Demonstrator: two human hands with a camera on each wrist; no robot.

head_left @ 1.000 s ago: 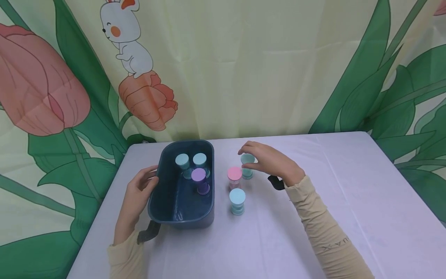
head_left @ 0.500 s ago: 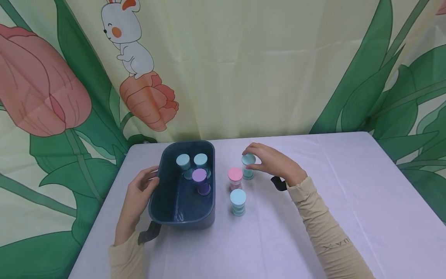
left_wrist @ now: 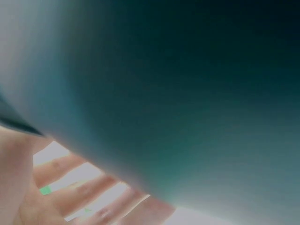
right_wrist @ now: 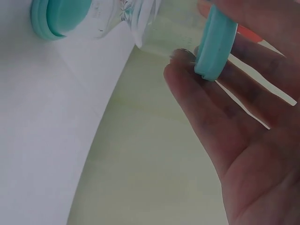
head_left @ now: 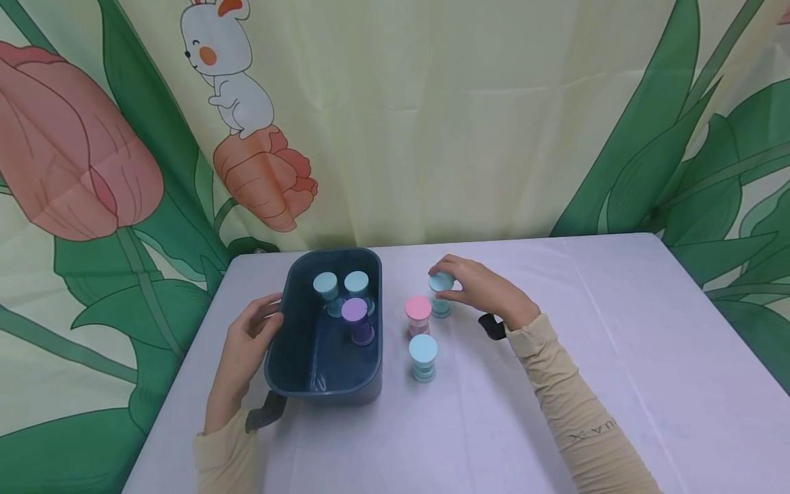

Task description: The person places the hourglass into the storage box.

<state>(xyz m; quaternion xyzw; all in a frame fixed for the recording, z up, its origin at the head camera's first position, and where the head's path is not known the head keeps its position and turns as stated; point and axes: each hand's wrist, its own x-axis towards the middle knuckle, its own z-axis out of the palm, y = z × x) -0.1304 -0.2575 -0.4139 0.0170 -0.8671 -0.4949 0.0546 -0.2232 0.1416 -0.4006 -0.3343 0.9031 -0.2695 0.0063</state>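
Observation:
Beside the bin, my right hand (head_left: 484, 288) curls thumb and fingers round the upper cap of a teal-capped sand timer (head_left: 441, 282). In the right wrist view this timer's clear body and teal end cap (right_wrist: 216, 44) show between the fingers. A pink sand timer (head_left: 418, 308) and a light blue sand timer (head_left: 423, 350) stand upright just nearer to me. My left hand (head_left: 243, 343) rests with extended fingers along the left side of a dark blue bin (head_left: 342, 396). Its spread fingers (left_wrist: 79, 194) show past the blurred bin wall in the left wrist view.
Inside the bin stand two light blue-capped timers (head_left: 326, 285) and a purple timer (head_left: 354, 311). A white cloth covers the table (head_left: 524, 412). Behind its far edge hangs a printed curtain (head_left: 432, 137) with a rabbit, carrot and tulip.
My right hand has shifted slightly right and its fingers have closed in round the teal timer's cap. The left hand, the bin and the other timers keep their places.

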